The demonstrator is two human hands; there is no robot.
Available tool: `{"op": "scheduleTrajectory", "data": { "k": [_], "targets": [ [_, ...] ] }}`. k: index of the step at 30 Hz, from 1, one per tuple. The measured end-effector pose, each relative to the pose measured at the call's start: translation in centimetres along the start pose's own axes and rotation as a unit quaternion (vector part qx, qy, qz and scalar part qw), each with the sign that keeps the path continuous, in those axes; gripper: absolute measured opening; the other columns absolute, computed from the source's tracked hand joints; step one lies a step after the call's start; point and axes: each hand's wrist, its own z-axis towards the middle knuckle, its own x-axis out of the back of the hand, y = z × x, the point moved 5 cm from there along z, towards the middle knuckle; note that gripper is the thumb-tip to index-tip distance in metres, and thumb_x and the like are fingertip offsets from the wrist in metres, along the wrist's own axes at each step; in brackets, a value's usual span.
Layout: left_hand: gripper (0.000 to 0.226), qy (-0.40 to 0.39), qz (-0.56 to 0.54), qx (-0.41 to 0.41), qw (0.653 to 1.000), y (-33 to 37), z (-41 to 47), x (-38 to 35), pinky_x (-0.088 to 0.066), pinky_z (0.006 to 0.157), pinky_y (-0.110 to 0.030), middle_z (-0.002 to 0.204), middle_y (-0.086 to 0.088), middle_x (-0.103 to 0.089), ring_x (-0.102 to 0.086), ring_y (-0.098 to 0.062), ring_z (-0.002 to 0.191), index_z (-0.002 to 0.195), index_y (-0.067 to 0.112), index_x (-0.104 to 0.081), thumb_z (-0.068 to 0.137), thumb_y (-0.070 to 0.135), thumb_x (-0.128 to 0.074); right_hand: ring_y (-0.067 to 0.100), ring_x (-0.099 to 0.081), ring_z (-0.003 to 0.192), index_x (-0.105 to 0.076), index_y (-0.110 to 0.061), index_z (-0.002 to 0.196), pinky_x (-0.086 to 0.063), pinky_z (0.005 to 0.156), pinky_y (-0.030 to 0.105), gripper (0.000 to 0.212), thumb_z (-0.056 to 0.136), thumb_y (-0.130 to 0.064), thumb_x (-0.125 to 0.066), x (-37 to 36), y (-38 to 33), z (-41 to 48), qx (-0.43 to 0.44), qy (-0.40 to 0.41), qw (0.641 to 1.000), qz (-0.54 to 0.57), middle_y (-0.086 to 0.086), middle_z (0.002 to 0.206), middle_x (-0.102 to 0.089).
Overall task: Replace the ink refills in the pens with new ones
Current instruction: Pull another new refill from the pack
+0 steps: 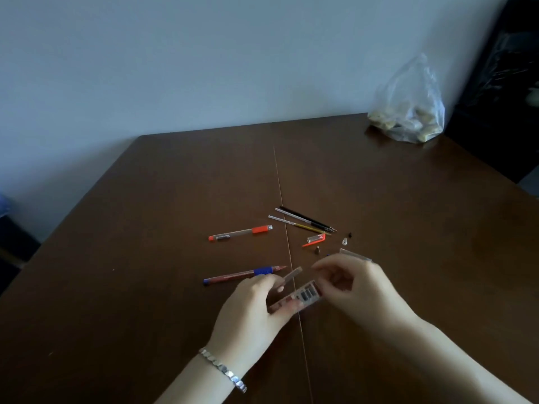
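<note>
We hold the pack [304,295] of refills between both hands over the desk [145,228] seam. Our left hand [250,313] has its fingers curled round the lower end, and our right hand [361,287] fingers pinch the barcode end, though blur hides the exact contact. The blue pen [245,274] lies just left of the pack and the orange pen [240,233] further back, while three loose refills [306,221], a cap [315,239] and small tips [345,241] lie beyond the hands, with a bag [408,112] at the far right corner.
</note>
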Motion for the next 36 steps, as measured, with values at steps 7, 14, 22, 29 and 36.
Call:
{"op": "scheduleTrajectory", "data": {
  "k": [7, 14, 22, 29, 36],
  "targets": [
    [0.02, 0.039, -0.085, -0.069, 0.993, 1.5, 0.6, 1.9, -0.05, 0.067, -0.019, 0.083, 0.011, -0.064, -0.059, -0.002, 0.079, 0.09, 0.028, -0.067, 0.073, 0.038, -0.064, 0.003, -0.068, 0.071, -0.063, -0.022, 0.067, -0.051, 0.06, 0.013, 0.026, 0.075, 0.003, -0.065, 3.8, -1.5, 0.5, 0.008, 0.059, 0.987, 0.148, -0.018, 0.081, -0.071],
    [0.025, -0.014, -0.142, -0.077, 0.987, 1.9, 0.7, 2.2, -0.051, 0.061, -0.012, 0.076, 0.02, -0.065, -0.061, 0.004, 0.075, 0.087, 0.036, -0.064, 0.067, 0.049, -0.056, 0.003, -0.064, 0.076, -0.066, -0.035, 0.068, -0.052, 0.065, 0.015, 0.03, 0.073, -0.006, -0.07, 4.4, -2.0, 0.5, 0.032, 0.03, 0.998, 0.037, -0.008, 0.08, -0.069],
    [0.013, -0.042, -0.174, -0.073, 0.981, 2.4, 0.8, 1.8, -0.045, 0.052, -0.007, 0.07, 0.017, -0.066, -0.062, 0.003, 0.068, 0.08, 0.042, -0.062, 0.068, 0.046, -0.057, -0.005, -0.062, 0.074, -0.067, -0.04, 0.06, -0.046, 0.06, 0.005, 0.034, 0.072, -0.009, -0.073, 4.5, -1.6, 0.5, 0.006, -0.007, 0.999, 0.048, -0.013, 0.074, -0.069],
    [0.009, -0.083, -0.124, -0.094, 0.984, 2.7, 1.3, 1.2, -0.046, 0.066, -0.006, 0.075, 0.017, -0.067, -0.061, 0.004, 0.079, 0.068, 0.044, -0.06, 0.076, 0.039, -0.061, -0.004, -0.063, 0.08, -0.073, -0.032, 0.07, -0.047, 0.062, 0.006, 0.026, 0.073, -0.007, -0.071, 4.6, -1.8, 0.3, 0.01, -0.034, 0.997, 0.071, -0.01, 0.083, -0.07],
    [0.02, -0.133, -0.137, -0.041, 0.981, 1.9, 1.9, 1.0, -0.05, 0.069, -0.016, 0.078, 0.018, -0.068, -0.062, 0.006, 0.078, 0.08, 0.036, -0.062, 0.07, 0.052, -0.057, 0.011, -0.067, 0.078, -0.07, -0.014, 0.063, -0.055, 0.061, 0.024, 0.019, 0.073, 0.002, -0.066, 5.1, -1.1, -0.4, -0.038, 0.013, 0.978, 0.207, -0.003, 0.086, -0.072]
  ]
}}
